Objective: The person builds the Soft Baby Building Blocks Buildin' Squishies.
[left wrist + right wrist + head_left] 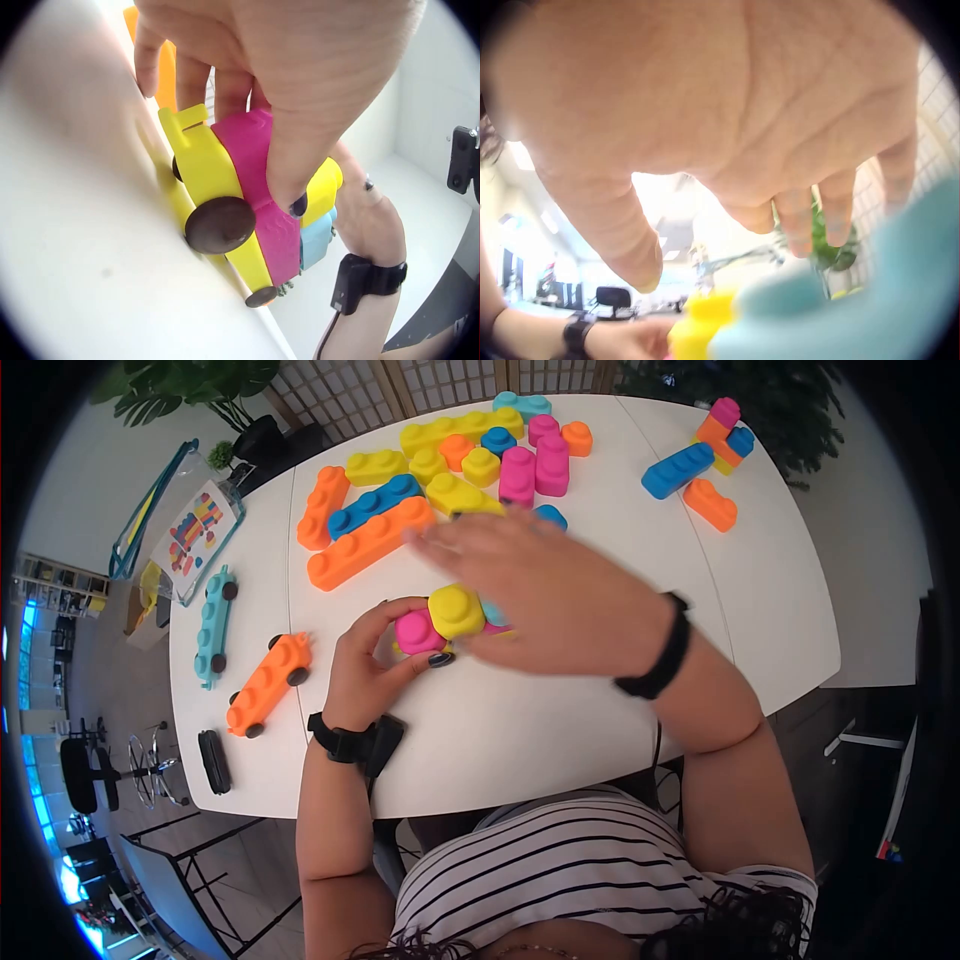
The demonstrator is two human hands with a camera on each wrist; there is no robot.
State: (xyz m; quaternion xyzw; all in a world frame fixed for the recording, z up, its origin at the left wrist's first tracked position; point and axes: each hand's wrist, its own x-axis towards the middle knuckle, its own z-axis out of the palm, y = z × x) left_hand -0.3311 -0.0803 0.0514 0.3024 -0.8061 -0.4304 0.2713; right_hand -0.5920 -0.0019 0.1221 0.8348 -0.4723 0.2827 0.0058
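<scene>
A toy car with a yellow wheeled base [208,166] and dark wheels stands near the table's front half. On the base sits a pink building block [259,172], which my left hand [362,665] grips between thumb and fingers. Above the pink layer are a yellow block [455,611] and a light blue block [318,238]. My right hand [550,595] hovers over the car's right part, fingers extended and thumb spread apart, holding nothing. It hides much of the light blue block in the head view.
Loose blocks in several colours, among them a long orange block [370,545], lie beyond the hands. An orange wheeled base [268,685], a teal wheeled base [213,628] and a black case [214,761] lie to the left. A blue block [678,470] and a small stack sit back right.
</scene>
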